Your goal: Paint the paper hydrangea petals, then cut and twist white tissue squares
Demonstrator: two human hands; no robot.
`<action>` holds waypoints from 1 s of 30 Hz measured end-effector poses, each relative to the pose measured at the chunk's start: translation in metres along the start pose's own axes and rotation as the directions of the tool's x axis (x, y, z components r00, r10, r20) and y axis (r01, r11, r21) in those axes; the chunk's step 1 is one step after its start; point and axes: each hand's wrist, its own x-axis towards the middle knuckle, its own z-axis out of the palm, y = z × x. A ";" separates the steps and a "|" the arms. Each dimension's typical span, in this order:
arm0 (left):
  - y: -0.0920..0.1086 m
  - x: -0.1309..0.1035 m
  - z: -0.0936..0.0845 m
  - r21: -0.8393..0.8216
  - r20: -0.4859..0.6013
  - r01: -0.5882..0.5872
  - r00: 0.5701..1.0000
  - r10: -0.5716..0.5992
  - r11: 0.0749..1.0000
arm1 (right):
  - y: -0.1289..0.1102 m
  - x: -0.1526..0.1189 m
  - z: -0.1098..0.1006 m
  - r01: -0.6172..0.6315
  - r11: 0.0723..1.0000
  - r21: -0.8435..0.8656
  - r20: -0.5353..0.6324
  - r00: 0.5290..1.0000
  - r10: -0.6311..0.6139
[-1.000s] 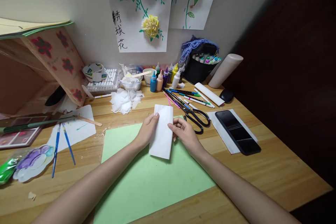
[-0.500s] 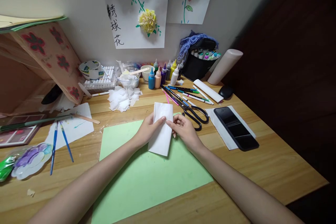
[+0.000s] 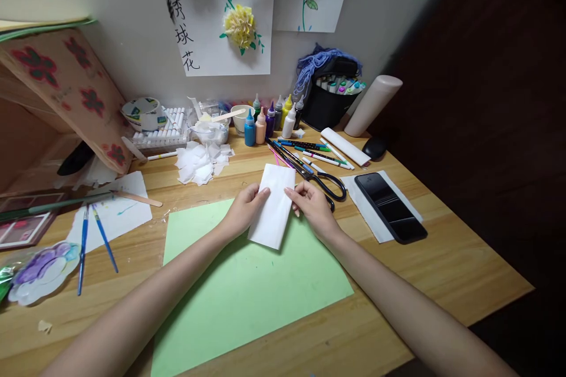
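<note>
A folded white paper [image 3: 273, 212], long and narrow, is held up above a light green sheet [image 3: 247, 294] on the wooden table. My left hand [image 3: 244, 209] pinches its left edge, thumb on the front and fingers behind. On the opposite edge my right hand [image 3: 312, 206] grips it, thumb in front and the fingers curled. Just beyond my right hand lie black-handled scissors [image 3: 331, 185], partly covered by the hand. Several markers [image 3: 325, 159] are spread behind the paper. A heap of small white paper pieces [image 3: 201, 162] sits to the back left.
A phone [image 3: 391, 206] rests on a white sheet at right, near a black mouse [image 3: 375, 149]. Paint bottles [image 3: 260, 126] and a black marker case [image 3: 333, 100] line the wall. Brushes [image 3: 105, 237] and a paint palette [image 3: 44, 274] lie at left.
Both thumbs have moved apart toward the paper's edges, leaving its front more exposed. The camera view has shifted slightly, moving the table's contents left and up in the picture.
</note>
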 end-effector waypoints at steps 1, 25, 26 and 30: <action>-0.001 0.001 -0.001 0.008 0.002 -0.008 1.000 0.008 1.000 | 0.000 0.000 0.000 0.001 1.000 -0.012 0.006 1.000 -0.001; -0.004 -0.006 0.004 0.451 -0.053 -0.122 0.985 0.164 0.884 | -0.002 0.002 -0.001 -0.085 0.993 0.085 0.225 0.972 0.064; -0.004 -0.006 0.004 0.457 -0.037 -0.132 0.985 0.167 0.879 | -0.002 0.003 -0.001 -0.086 0.993 0.084 0.216 0.974 0.066; -0.003 -0.007 0.005 0.473 0.021 -0.170 0.983 0.182 0.865 | -0.001 0.007 -0.004 -0.104 0.990 0.097 0.137 0.986 0.090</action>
